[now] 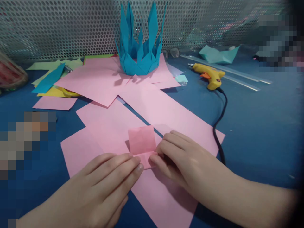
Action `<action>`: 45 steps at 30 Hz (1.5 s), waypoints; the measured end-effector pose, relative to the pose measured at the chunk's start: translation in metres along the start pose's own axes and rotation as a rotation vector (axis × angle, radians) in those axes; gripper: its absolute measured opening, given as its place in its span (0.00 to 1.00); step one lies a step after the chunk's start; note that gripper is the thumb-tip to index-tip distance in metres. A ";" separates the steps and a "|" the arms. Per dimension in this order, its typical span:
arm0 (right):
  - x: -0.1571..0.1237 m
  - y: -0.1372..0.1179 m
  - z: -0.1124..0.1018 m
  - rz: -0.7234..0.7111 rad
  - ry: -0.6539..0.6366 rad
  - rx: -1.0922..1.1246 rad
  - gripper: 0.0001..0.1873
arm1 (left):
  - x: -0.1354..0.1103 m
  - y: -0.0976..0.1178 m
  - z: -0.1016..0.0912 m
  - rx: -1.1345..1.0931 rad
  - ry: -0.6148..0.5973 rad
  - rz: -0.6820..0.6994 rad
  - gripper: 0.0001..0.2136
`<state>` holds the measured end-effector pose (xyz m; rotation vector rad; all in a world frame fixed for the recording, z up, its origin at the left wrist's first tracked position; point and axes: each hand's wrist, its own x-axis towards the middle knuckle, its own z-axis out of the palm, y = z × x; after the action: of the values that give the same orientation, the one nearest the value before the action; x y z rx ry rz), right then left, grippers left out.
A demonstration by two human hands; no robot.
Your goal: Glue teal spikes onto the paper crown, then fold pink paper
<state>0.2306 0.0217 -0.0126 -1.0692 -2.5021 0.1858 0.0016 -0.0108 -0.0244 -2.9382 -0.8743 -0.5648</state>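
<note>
A small folded piece of pink paper [142, 140] lies in front of me, its back flap standing up and its lower part flat. My left hand [104, 186] presses the lower left part with its fingers held together. At the right edge, my right hand [181, 160] pinches the paper near the crease between thumb and fingers. Some of the right fingertips are hidden behind the hand. Underneath are larger pink sheets [163, 196], overlapping on the blue table [261, 133].
A blue folded-paper crown [140, 65] stands at the back on pink sheets. To its right lie a yellow glue gun [210, 76] with a black cord [219, 126], clear glue sticks [239, 80] and a pale teal folded paper [219, 55]. Coloured scraps [51, 79] lie back left.
</note>
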 end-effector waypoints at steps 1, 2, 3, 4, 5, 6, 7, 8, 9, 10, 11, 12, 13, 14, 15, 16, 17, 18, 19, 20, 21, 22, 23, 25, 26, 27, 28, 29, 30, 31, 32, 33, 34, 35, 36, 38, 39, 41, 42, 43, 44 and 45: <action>0.000 0.000 0.000 0.007 0.010 0.001 0.16 | 0.000 0.000 -0.001 0.005 -0.004 -0.001 0.21; 0.000 -0.001 0.001 0.014 0.018 0.005 0.16 | 0.000 0.000 -0.001 0.004 -0.010 -0.002 0.20; 0.000 -0.001 0.001 0.020 0.027 0.011 0.16 | 0.001 -0.001 -0.002 0.002 -0.019 0.000 0.19; 0.000 -0.001 0.001 0.024 0.037 0.018 0.16 | 0.002 -0.001 -0.004 0.003 -0.029 0.002 0.19; -0.001 -0.001 0.002 0.027 0.042 0.026 0.16 | 0.003 -0.002 -0.005 0.003 -0.044 0.007 0.19; -0.001 -0.001 0.002 0.028 0.047 0.031 0.16 | 0.004 -0.003 -0.006 0.000 -0.063 0.007 0.19; -0.001 -0.001 0.002 0.026 0.051 0.035 0.16 | 0.005 -0.004 -0.008 -0.009 -0.083 0.009 0.20; -0.001 -0.001 0.003 0.026 0.054 0.036 0.16 | 0.007 -0.004 -0.009 -0.024 -0.099 0.012 0.20; -0.001 -0.001 0.003 0.026 0.055 0.037 0.16 | 0.008 -0.005 -0.010 -0.043 -0.109 0.009 0.20; -0.001 -0.001 0.003 0.027 0.061 0.039 0.16 | 0.009 -0.005 -0.011 -0.062 -0.117 0.007 0.20; -0.001 -0.001 0.004 0.030 0.069 0.044 0.16 | 0.009 -0.005 -0.012 -0.076 -0.120 0.007 0.20; 0.000 -0.001 0.004 0.037 0.075 0.051 0.16 | 0.009 -0.005 -0.012 -0.080 -0.121 0.007 0.21; 0.000 -0.001 0.004 0.044 0.079 0.057 0.15 | 0.009 -0.005 -0.012 -0.075 -0.122 0.007 0.21; 0.000 -0.001 0.005 0.048 0.083 0.062 0.15 | 0.008 -0.005 -0.012 -0.066 -0.128 0.005 0.22; 0.000 -0.001 0.005 0.051 0.088 0.066 0.14 | 0.007 -0.005 -0.011 -0.055 -0.134 0.007 0.22; -0.001 -0.001 0.005 0.052 0.089 0.069 0.14 | 0.006 -0.005 -0.010 -0.045 -0.137 0.009 0.22; -0.001 -0.001 0.005 0.053 0.088 0.071 0.13 | 0.006 -0.005 -0.010 -0.036 -0.135 0.011 0.22; -0.001 -0.001 0.005 0.055 0.086 0.073 0.12 | 0.006 -0.005 -0.009 -0.032 -0.130 0.014 0.22; -0.001 -0.001 0.005 0.063 0.083 0.078 0.11 | 0.006 -0.005 -0.008 -0.030 -0.123 0.018 0.22; -0.002 -0.001 0.004 0.074 0.080 0.087 0.10 | 0.006 -0.005 -0.008 -0.028 -0.115 0.022 0.22; -0.002 -0.001 0.004 0.084 0.075 0.097 0.10 | 0.006 -0.005 -0.008 -0.024 -0.111 0.024 0.22; -0.002 -0.001 0.003 0.089 0.074 0.103 0.09 | 0.006 -0.005 -0.008 -0.019 -0.107 0.025 0.22; -0.002 -0.001 0.003 0.086 0.072 0.104 0.09 | 0.006 -0.005 -0.008 -0.014 -0.105 0.024 0.22; -0.003 -0.001 0.002 0.061 0.069 0.091 0.09 | 0.005 -0.004 -0.009 -0.012 -0.101 0.020 0.20; -0.003 -0.002 0.001 0.048 0.058 0.081 0.09 | 0.005 -0.004 -0.009 -0.016 -0.097 0.018 0.19; -0.004 -0.002 0.001 0.036 0.048 0.074 0.09 | 0.005 -0.003 -0.009 -0.020 -0.098 0.019 0.18; -0.004 -0.001 0.001 0.028 0.036 0.070 0.10 | 0.005 -0.003 -0.009 -0.023 -0.096 0.025 0.17; -0.005 -0.001 0.000 0.012 0.025 0.071 0.10 | 0.004 -0.003 -0.010 -0.021 -0.102 0.030 0.17; -0.005 -0.001 0.000 -0.011 0.021 0.076 0.10 | 0.004 -0.003 -0.010 -0.016 -0.110 0.033 0.16; -0.006 0.000 0.001 -0.043 0.018 0.086 0.09 | 0.005 -0.003 -0.010 -0.008 -0.118 0.034 0.16; -0.006 0.000 0.001 -0.076 0.018 0.100 0.08 | 0.005 -0.004 -0.010 -0.003 -0.129 0.036 0.16; -0.006 0.001 0.001 -0.104 0.015 0.116 0.08 | 0.005 -0.004 -0.010 0.001 -0.140 0.032 0.16; -0.007 0.001 0.001 -0.121 0.005 0.133 0.07 | 0.006 -0.005 -0.010 0.001 -0.144 0.031 0.16; -0.007 0.001 0.001 -0.128 -0.006 0.149 0.07 | 0.006 -0.005 -0.010 -0.003 -0.152 0.033 0.16; -0.007 0.001 0.001 -0.121 -0.022 0.162 0.07 | 0.006 -0.005 -0.010 -0.006 -0.158 0.038 0.16; -0.008 0.001 0.001 -0.114 -0.033 0.181 0.08 | 0.007 -0.005 -0.010 0.002 -0.156 0.046 0.16; -0.009 0.001 0.002 -0.112 -0.028 0.187 0.10 | 0.007 -0.005 -0.010 0.018 -0.140 0.051 0.16; -0.009 0.001 0.002 -0.128 -0.018 0.188 0.15 | 0.007 -0.004 -0.010 0.066 -0.084 0.069 0.15; -0.009 0.002 0.003 -0.145 -0.011 0.184 0.17 | 0.006 -0.003 -0.010 0.087 -0.054 0.080 0.16; -0.009 0.002 0.003 -0.169 -0.006 0.181 0.19 | 0.006 -0.003 -0.010 0.101 -0.035 0.090 0.16; -0.009 0.002 0.002 -0.194 -0.007 0.178 0.20 | 0.006 -0.003 -0.010 0.106 -0.027 0.094 0.16; -0.008 0.003 0.001 -0.222 -0.001 0.178 0.21 | 0.006 -0.002 -0.010 0.102 -0.026 0.095 0.16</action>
<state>0.2369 0.0178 -0.0170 -0.7164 -2.5265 0.3355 0.0015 -0.0072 -0.0134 -2.8826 -0.7383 -0.4631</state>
